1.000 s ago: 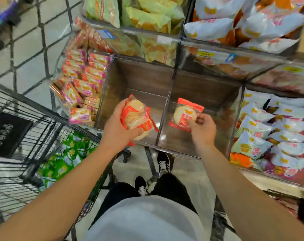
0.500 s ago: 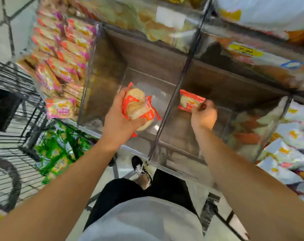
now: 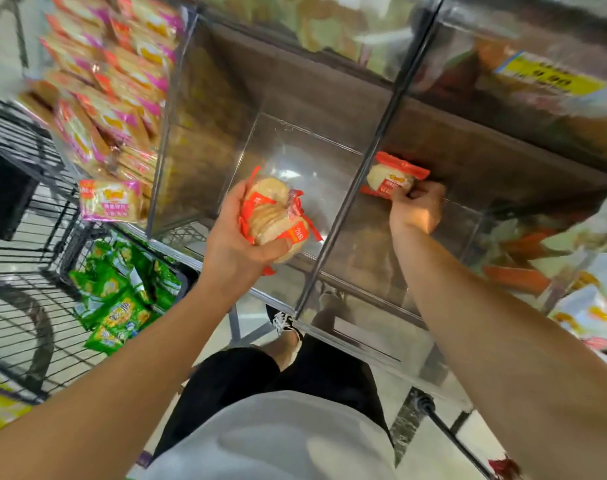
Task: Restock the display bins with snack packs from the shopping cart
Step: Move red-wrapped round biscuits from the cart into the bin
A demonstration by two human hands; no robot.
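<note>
A tiled shop floor (image 3: 4,39) runs under a rack of clear display bins (image 3: 205,109) with a brown back panel. Left of the fingers stands the wire shopping cart (image 3: 25,306), green snack packs (image 3: 118,303) heaped in it, and above them a bin of pink-edged packs (image 3: 111,98). The left hand (image 3: 239,244) has its fingers clamped round a bundle of red snack packs (image 3: 278,220) over the middle bin. The right hand (image 3: 416,209) pinches one red pack (image 3: 392,176) against the next bin's rear wall.
</note>
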